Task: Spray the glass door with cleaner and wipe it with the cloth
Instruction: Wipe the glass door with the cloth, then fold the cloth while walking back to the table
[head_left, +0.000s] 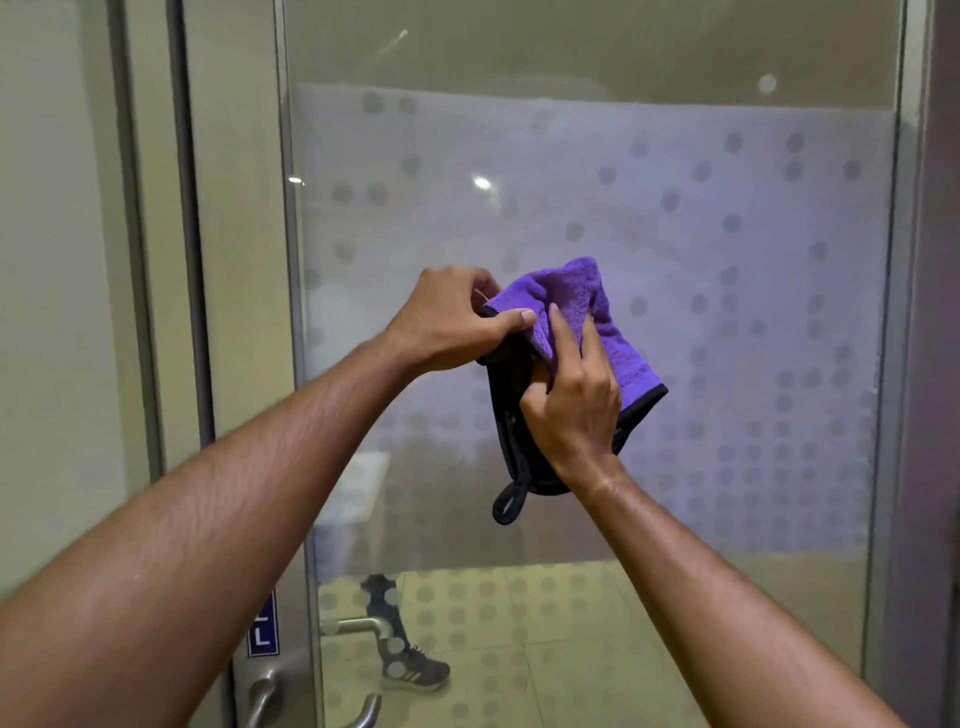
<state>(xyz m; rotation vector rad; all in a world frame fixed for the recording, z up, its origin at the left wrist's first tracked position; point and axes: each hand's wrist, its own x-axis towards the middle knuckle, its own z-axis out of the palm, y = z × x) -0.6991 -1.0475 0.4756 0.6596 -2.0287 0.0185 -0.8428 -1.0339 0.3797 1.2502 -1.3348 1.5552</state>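
Note:
A purple cloth (608, 332) with a black edge and a hanging loop is held up in front of the glass door (675, 208), which carries a frosted band with a dot pattern. My left hand (447, 322) pinches the cloth's upper left edge between thumb and fingers. My right hand (571, 400) grips the cloth from below, fingers curled into its folds. No spray bottle is in view.
A metal door handle (358, 629) sits low at the door's left edge, with a second handle (265, 691) on the neighbouring panel beside a small blue sign (262, 629). Through the glass a person's leg and shoe (410, 670) show on the tiled floor.

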